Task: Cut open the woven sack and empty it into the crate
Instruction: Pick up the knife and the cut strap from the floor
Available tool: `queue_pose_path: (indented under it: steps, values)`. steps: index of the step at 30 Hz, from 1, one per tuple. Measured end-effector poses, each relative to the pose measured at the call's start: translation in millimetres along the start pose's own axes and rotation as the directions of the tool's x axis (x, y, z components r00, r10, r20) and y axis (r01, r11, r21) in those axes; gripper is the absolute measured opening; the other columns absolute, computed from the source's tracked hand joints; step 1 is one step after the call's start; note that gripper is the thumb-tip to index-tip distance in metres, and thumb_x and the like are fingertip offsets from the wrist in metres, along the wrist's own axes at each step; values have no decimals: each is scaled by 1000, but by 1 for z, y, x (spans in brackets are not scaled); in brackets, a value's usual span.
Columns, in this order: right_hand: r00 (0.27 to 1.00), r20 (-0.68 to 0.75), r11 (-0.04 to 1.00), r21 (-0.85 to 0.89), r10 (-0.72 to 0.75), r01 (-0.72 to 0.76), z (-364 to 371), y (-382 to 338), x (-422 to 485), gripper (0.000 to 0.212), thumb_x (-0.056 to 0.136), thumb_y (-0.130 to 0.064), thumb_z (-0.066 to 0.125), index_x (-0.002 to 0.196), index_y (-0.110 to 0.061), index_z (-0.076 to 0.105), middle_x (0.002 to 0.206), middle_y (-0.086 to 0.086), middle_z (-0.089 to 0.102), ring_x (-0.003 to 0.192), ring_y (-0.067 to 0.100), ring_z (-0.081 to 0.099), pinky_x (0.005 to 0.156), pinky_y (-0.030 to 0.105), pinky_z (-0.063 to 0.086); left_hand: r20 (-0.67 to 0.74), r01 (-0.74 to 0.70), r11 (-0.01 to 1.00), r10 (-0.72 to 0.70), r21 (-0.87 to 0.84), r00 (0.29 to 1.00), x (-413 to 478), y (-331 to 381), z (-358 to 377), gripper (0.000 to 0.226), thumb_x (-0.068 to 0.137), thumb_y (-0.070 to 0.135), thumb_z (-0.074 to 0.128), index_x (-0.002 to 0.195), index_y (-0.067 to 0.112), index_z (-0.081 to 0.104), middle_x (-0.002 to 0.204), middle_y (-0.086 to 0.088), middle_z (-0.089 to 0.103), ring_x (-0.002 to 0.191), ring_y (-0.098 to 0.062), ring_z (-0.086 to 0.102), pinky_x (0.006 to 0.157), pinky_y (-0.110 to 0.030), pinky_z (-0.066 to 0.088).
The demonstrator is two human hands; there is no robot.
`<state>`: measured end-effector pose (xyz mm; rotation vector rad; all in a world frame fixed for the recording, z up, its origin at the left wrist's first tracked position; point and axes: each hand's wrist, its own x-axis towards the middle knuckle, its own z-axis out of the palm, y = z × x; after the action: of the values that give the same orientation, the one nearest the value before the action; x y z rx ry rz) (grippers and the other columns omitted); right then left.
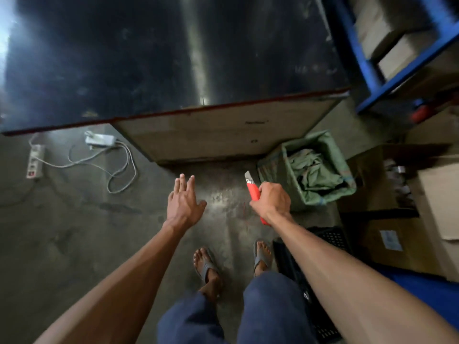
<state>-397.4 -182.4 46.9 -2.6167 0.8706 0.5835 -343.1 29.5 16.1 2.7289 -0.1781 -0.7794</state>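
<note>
My right hand (273, 201) grips a red utility knife (253, 189) with its blade pointing up and away from me. My left hand (185, 201) hovers over the concrete floor with its fingers spread and nothing in it. A green woven sack (278, 167) lines a bin just right of the knife, with crumpled green sacking inside. A black plastic crate (330, 235) stands on the floor under my right forearm, mostly hidden by the arm.
A dark table (149, 58) with a brown side panel stands ahead. White power strips and cables (99, 155) lie on the floor at left. A blue shelf frame (357, 50) and cardboard boxes (437, 194) crowd the right. My sandalled feet (206, 264) are below.
</note>
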Motion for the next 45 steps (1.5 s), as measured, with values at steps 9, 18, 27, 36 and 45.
queue_pose_path:
  steps: [9,18,27,36,45]
  values:
    - [970,-205,988,60,-128,143,-110,-109,-24,35,73,-31,75,103,-15,70,103,8,73,97,28,72,77,32,55,-246,-114,992,124,58,961,-10,0,-146,83,95,31,61,161,12,16,171,-16,6,158,-30,6,125,-42,21]
    - [930,-321,972,86,-180,218,-176,-189,33,36,79,-33,77,105,-11,68,105,9,72,95,28,71,77,37,59,-355,-109,994,108,16,929,58,-14,-227,81,97,32,58,162,15,13,172,-13,2,159,-28,3,126,-43,19]
    - [955,-244,980,57,-170,189,-177,-256,160,35,79,-32,73,106,-10,67,107,11,71,96,30,71,76,36,56,-323,-77,997,74,3,943,191,-26,-240,79,100,37,51,163,17,8,172,-11,-3,159,-26,-3,126,-43,17]
    - [990,-64,992,8,-125,126,-150,-302,269,30,80,-29,70,103,-10,64,106,9,70,95,29,70,75,36,56,-184,-11,1000,11,2,983,293,-38,-232,78,101,37,46,163,17,3,171,-11,-11,158,-24,-10,128,-39,7]
    - [998,30,999,10,-47,46,-127,-317,311,35,78,-29,72,105,-7,64,110,10,69,101,30,69,78,34,54,-108,18,1000,-15,24,994,329,-53,-216,75,104,34,42,163,16,-1,170,-13,-13,157,-26,-12,129,-41,5]
